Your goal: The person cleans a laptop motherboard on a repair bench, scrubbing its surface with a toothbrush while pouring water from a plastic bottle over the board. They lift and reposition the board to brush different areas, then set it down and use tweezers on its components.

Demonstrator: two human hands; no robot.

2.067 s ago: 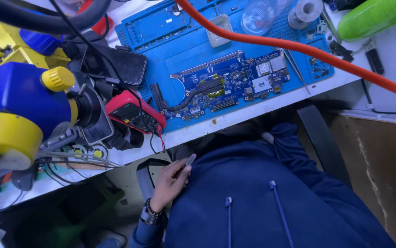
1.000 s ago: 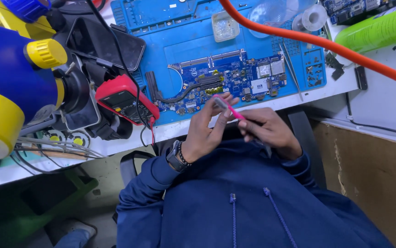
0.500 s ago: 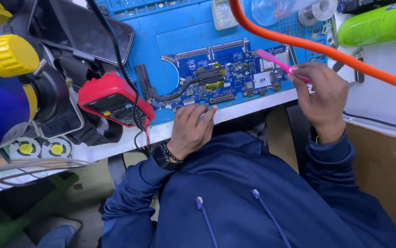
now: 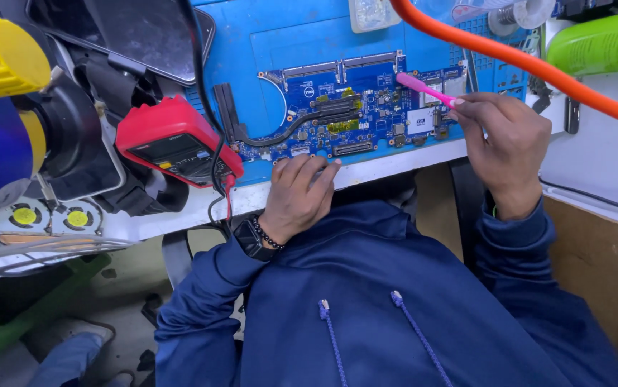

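Observation:
A blue laptop circuit board with a dark heat pipe lies on a blue work mat at the table's front edge. My right hand grips a thin pink brush-like tool, whose tip lies over the board's upper right part. My left hand, with a dark watch and bead bracelet at the wrist, rests on the white table edge. Its fingertips touch the mat just below the board and hold nothing.
A red multimeter with leads lies left of the board. An orange hose crosses above my right hand, beside a green cylinder. A blue and yellow device stands at far left, two small fans below it.
My hands came up from my lap and met in front of the board. The right hand then carried the pink tool to the board's right end, and the left settled at the table edge.

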